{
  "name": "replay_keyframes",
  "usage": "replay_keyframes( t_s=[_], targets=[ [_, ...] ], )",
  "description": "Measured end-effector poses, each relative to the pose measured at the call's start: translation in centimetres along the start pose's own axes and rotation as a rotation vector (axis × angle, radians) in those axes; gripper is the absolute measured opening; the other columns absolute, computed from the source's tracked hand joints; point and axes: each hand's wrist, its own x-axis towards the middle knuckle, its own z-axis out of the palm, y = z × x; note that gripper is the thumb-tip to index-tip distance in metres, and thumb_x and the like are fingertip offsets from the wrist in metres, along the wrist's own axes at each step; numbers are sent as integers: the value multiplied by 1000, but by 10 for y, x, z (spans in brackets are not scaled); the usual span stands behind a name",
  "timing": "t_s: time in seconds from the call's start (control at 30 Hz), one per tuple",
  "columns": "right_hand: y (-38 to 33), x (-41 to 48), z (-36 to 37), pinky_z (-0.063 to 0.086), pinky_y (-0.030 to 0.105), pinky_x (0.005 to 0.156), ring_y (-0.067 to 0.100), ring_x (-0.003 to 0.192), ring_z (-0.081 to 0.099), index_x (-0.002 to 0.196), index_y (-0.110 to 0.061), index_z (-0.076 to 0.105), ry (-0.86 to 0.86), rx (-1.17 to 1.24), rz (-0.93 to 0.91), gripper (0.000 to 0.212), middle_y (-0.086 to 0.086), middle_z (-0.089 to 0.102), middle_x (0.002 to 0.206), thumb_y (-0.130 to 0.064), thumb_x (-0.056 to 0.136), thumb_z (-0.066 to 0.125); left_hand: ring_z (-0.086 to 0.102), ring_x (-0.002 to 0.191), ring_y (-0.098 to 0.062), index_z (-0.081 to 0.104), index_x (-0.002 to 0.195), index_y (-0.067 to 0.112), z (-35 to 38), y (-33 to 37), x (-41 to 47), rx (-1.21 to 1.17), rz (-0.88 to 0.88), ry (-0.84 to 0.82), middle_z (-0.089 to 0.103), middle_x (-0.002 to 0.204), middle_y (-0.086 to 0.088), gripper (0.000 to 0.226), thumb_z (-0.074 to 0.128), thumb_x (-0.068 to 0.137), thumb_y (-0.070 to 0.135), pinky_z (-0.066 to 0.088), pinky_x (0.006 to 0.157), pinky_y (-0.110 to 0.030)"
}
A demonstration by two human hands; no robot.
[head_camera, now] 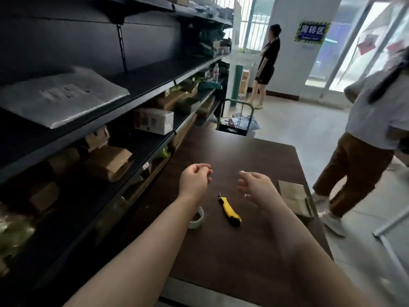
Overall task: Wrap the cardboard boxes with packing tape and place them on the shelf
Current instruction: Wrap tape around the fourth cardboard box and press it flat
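Two loosely curled, empty: left hand (pixel 194 180) & right hand (pixel 254 185), above bench (pixel 221 262). Tape (pixel 197 219) nr left wrist, knife (pixel 230 211) btwn forearms, box (pixel 292 196) right of right hand.

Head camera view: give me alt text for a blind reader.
The left hand and right hand hover empty above a dark table with a tape roll, a yellow utility knife and flat cardboard; stocked shelves stand left.

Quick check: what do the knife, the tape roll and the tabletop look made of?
Knife: looks like smooth yellow plastic casing with black ends. Tape roll: pale, glossy, probably clear plastic tape on a ring core. Tabletop: dark brown, faint sheen, likely wood or laminate; too blurred to be sure.
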Motion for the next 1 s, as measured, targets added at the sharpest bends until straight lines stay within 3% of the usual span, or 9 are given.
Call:
replay_keyframes(
  t_s=[0.23,0.27,0.3,0.33,0.4,0.57,0.77,0.9,1.0],
  targets=[
    [34,73,-59,42,29,69,27,95,66,85,-13,64,185,25,125,21,5,63,90,-28,97,56,52,62,-11,60,85,13,85,-33,69,34,-98,-165,60,79,-2,21,43,96,6,41,52,-18],
    [37,83,-67,41,29,65,21,120,41,92,-4,66,212,25,147,25,10,63,90,-26,98,55,52,62,-11,60,85,13,97,-37,80,43,-113,-188,60,78,-2,21,43,96,6,40,53,-19],
    [40,92,-75,40,29,61,12,86,47,104,6,65,243,19,173,32,18,64,91,-24,99,54,51,61,-11,60,84,13,110,-41,90,53,-131,-211,60,78,-1,21,43,96,6,40,52,-19],
    [44,100,-84,42,32,60,21,82,52,114,9,61,280,16,200,37,26,64,94,-24,99,53,51,60,-11,59,83,13,123,-46,99,66,-148,-232,60,77,-1,22,43,96,6,40,52,-19],
    [56,116,-103,51,47,75,40,95,62,117,3,62,368,19,249,34,30,61,100,-24,100,51,52,60,-12,59,81,14,149,-57,116,100,-179,-272,60,76,-1,23,43,95,6,41,52,-20],
    [105,158,-150,47,37,85,22,102,56,123,-8,63,531,50,347,34,5,61,109,-28,98,52,55,67,-14,62,86,16,212,-96,146,223,-251,-363,63,82,-1,20,45,95,11,42,56,-25],
    [175,198,-186,51,32,72,26,100,61,135,-7,53,557,190,525,45,12,63,120,-22,92,58,57,88,-13,60,120,17,279,-146,178,455,-211,-419,64,104,1,26,55,95,23,43,71,-25],
    [213,223,-197,46,44,103,30,126,49,149,-16,36,556,190,604,62,10,43,147,-28,92,56,54,115,-17,47,138,13,315,-183,193,586,-167,-460,55,133,-5,47,59,94,26,42,91,-25],
    [232,238,-200,45,47,105,32,128,48,151,-21,33,563,180,640,63,10,39,150,-30,91,53,40,135,-22,34,148,14,337,-204,208,663,-153,-486,38,151,-7,58,56,96,26,33,109,-32]
  ],
)
